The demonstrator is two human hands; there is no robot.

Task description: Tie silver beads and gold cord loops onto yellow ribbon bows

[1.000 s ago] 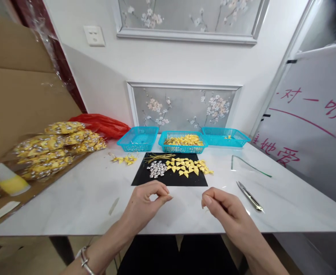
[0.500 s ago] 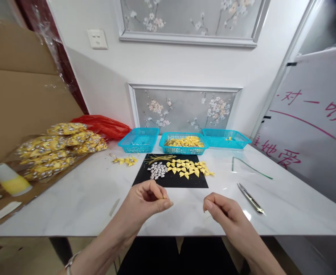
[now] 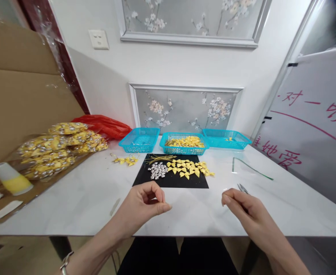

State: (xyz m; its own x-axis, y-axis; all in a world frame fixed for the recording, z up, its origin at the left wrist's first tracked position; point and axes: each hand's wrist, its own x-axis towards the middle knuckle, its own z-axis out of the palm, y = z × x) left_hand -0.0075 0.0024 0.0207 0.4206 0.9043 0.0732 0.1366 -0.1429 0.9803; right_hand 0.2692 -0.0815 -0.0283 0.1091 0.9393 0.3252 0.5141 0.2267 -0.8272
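Note:
My left hand (image 3: pixel 147 198) hovers over the table's front half, thumb and forefinger pinched together; whatever lies between the fingertips is too small to make out. Off to the right, my right hand (image 3: pixel 243 208) is closed in a similar pinch, its contents hidden. It covers most of the thread snips (image 3: pixel 242 188), whose blade tips show above the knuckles. Beyond both hands lies a black mat (image 3: pixel 170 182). On it are a cluster of silver beads (image 3: pixel 157 170), several folded yellow ribbon pieces (image 3: pixel 185 168) and a bundle of thin golden strands (image 3: pixel 159 158).
Three blue baskets line the wall: left (image 3: pixel 139 140), middle (image 3: pixel 184 151) with yellow pieces, right (image 3: pixel 226 143). Yellow bow pieces (image 3: pixel 126 160) lie left of the mat. Bagged yellow goods (image 3: pixel 47 152) and a tape roll (image 3: pixel 12 179) are far left. A green strip (image 3: pixel 253 169) lies right.
My right hand has moved right, away from my left hand, and now covers most of the thread snips. My left hand has stayed nearly in place, still pinched.

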